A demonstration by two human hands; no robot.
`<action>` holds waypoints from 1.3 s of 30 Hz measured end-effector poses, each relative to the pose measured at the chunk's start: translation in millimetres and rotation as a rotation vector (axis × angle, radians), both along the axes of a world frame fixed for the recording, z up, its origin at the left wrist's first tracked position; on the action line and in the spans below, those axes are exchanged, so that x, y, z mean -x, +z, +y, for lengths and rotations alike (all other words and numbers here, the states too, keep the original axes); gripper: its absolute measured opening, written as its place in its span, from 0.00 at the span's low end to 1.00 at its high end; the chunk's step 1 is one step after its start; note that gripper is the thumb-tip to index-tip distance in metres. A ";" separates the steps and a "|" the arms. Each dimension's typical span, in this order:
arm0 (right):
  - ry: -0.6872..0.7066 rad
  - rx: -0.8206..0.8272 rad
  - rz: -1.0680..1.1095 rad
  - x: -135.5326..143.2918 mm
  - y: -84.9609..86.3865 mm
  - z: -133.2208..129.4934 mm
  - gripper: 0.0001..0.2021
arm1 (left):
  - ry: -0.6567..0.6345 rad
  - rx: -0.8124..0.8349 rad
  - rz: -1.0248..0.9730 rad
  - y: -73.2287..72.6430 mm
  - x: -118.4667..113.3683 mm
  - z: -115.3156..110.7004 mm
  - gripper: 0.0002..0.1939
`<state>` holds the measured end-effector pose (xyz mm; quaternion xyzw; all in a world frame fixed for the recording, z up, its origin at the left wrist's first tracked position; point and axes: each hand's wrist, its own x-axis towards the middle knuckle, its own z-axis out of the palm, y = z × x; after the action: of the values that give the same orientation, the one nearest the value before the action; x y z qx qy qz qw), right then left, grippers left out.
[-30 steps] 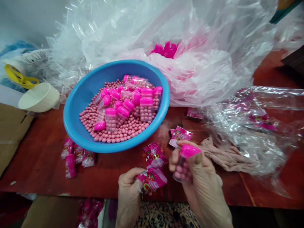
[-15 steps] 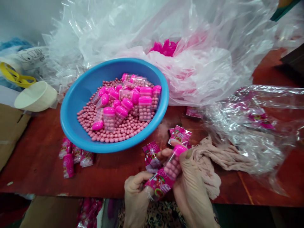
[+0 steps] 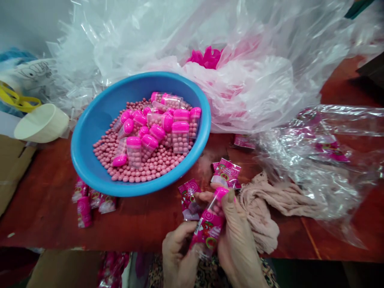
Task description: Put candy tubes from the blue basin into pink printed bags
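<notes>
A small clear container of pink balls with a pink lid (image 3: 221, 193) is tilted between my hands, its lower part inside a printed pink sleeve (image 3: 208, 231). My right hand (image 3: 240, 236) grips the container near its lid, thumb on the lid's side. The fingers of my left hand (image 3: 180, 248) pinch the sleeve's lower end. Flat printed sleeves (image 3: 189, 197) lie just beyond my hands, with more of them (image 3: 226, 172) behind the lid. A blue basin (image 3: 138, 191) at centre left holds loose pink balls and several lidded containers.
Several wrapped containers (image 3: 84, 210) lie below the basin's left side. A white bowl (image 3: 42, 123) stands at the left, near yellow scissor-like handles (image 3: 18, 99). Plastic bags (image 3: 255, 88) fill the back; a beige cloth (image 3: 261, 208) and clear wrap (image 3: 312, 188) lie right.
The sleeve has moved up over the container and now covers more of the balls. My left hand has shifted slightly right. The view has moved a little, shifting the basin left.
</notes>
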<state>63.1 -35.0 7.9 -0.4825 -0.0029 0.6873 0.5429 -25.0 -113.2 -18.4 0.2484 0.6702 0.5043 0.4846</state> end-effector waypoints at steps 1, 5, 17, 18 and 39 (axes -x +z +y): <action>0.004 -0.002 -0.011 -2.2 -0.2 1.3 0.19 | -0.009 0.011 -0.083 1.8 1.9 -1.2 0.11; 0.055 -0.027 -0.038 -9.6 -1.5 4.8 0.19 | -0.187 -0.017 -0.646 8.1 10.4 6.2 0.24; 0.419 -0.265 -0.224 -10.6 -15.3 -15.1 0.09 | -0.188 0.085 -0.526 18.1 -0.3 28.5 0.14; 0.453 -0.285 -0.270 -12.6 -16.6 -16.3 0.08 | -0.190 0.072 -0.493 17.7 -0.7 29.0 0.14; 0.456 -0.760 -0.864 -34.6 -10.7 -13.8 0.07 | -0.252 -0.154 0.122 27.0 6.7 41.5 0.16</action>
<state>97.7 -48.9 -2.8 -0.4775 -0.5701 0.4795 0.4659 -31.7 -71.8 8.6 0.3972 0.6212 0.4732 0.4821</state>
